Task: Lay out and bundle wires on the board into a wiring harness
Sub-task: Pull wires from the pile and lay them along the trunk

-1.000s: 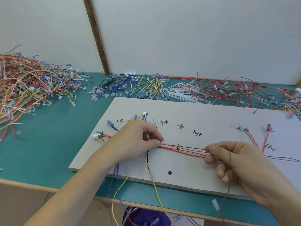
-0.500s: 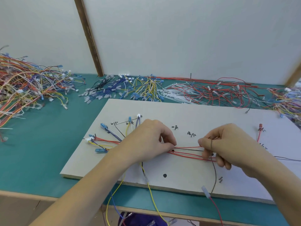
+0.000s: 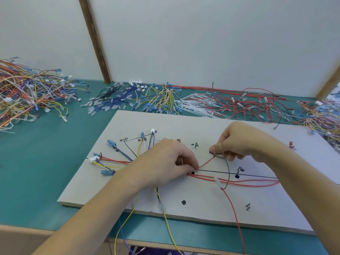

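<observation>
Board (image 3: pixel 202 124): pale, flat on green worktop (image 3: pixel 46 172), hand-lettered marks and black dots on its face.

Left hand (image 3: pixel 161 162): palm down near board centre, fingers (image 3: pixel 185 167) pressed together, pinning the wire bundle (image 3: pixel 239 183) against the board just beside a black dot (image 3: pixel 192 173). Left of the hand, wires fan out to blue terminals (image 3: pixel 110 143) and a white connector (image 3: pixel 93 159) lying on the board.

Right hand (image 3: pixel 242 140): raised slightly above the board, right of the left hand. Thumb and forefinger pinching a terminal at the end of a single red wire (image 3: pixel 207 162); wire drawn taut on a diagonal from the left-hand pinch point up to the right-hand pinch. Thin grey wire (image 3: pixel 228 173) also caught in the right fingers, curving down across the bundle to a clear splice, then continuing as a red lead (image 3: pixel 235 218) off the board's near edge.

Remaining red strands of the bundle run rightward along the board beneath a drawn black line (image 3: pixel 239 173), passing under the right forearm.

Yellow wire (image 3: pixel 169 227) and blue wire hang over the near edge below the left wrist.

Loose stock along the rear of the worktop: mixed heap (image 3: pixel 27 96) far left, blue and yellow leads (image 3: pixel 139 100) centre, red leads and white ties (image 3: pixel 230 105) to the right.
</observation>
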